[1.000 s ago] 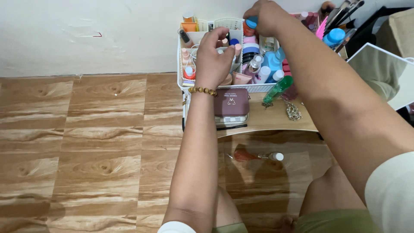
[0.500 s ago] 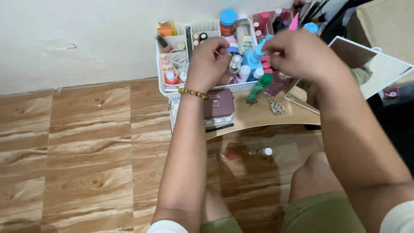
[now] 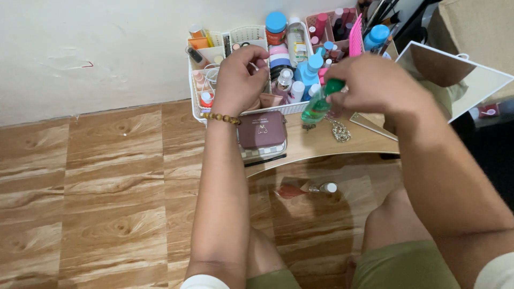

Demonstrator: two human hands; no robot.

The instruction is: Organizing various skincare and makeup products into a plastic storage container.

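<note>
**A:** What is each hand doing?

**B:** Seen from above, the right hand [image 3: 369,83] is closed on the cap end of a green bottle [image 3: 317,106]. The bottle leans, with its base low over the wooden surface [image 3: 332,145], just in front of a white basket [image 3: 292,109] crowded with tubes and bottles. The left hand [image 3: 238,80], with a bead bracelet [image 3: 220,117] at the wrist, reaches into the basket's left half with its fingers curled. I cannot tell whether they grip anything.

**A:** So which step is this?

**B:** I judge it to be the handling of the green bottle, which is gripped and tilted, while the left hand sorts among the basket's small items.

**A:** What lies close by?

**B:** A mauve purse [image 3: 261,130] sits on the surface just below the left wrist. A chain [image 3: 338,130] lies beside the bottle's base. A mirror [image 3: 460,88] leans at the right. On the floor below the surface lies a small bottle [image 3: 309,188] on its side.

**A:** What would a next move call for?

**B:** Probably a firm hold at the cap and a clean lift, since the basket's rim, the chain and the packed bottles all stand near the green bottle.
</note>
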